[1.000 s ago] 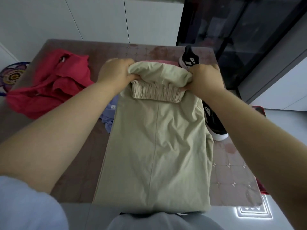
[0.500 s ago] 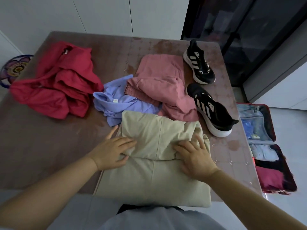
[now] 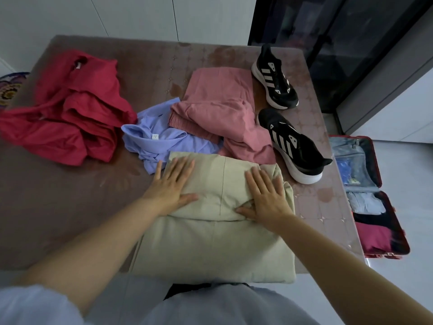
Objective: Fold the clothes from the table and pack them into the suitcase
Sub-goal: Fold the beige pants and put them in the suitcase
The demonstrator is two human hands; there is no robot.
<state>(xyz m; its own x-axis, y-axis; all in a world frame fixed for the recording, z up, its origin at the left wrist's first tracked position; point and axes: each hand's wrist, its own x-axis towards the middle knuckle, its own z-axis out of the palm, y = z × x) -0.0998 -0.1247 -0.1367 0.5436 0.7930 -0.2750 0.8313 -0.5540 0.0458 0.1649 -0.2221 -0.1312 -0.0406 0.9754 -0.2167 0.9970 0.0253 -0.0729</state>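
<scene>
From the head camera we look down on a brown table where the beige trousers lie at the near edge, folded over on themselves into a thick rectangle. The left hand and the right hand both rest flat on the upper layer, fingers straight and spread, pressing the fold down and holding nothing. We judge the task to be partly done. The red suitcase lies open on the floor just right of the table, and folded pale blue and dark red cloth is already in it. These trousers look close to ready for packing. Three pieces wait unfolded beyond them: a red garment bunched at the far left, a lilac shirt in the middle touching the trousers' far edge, and a pink garment beside it. Two black trainers with white stripes stand on the right side of the table. White wall panels run behind the table, a dark glass cabinet stands at the far right, and the floor is pale and glossy.
</scene>
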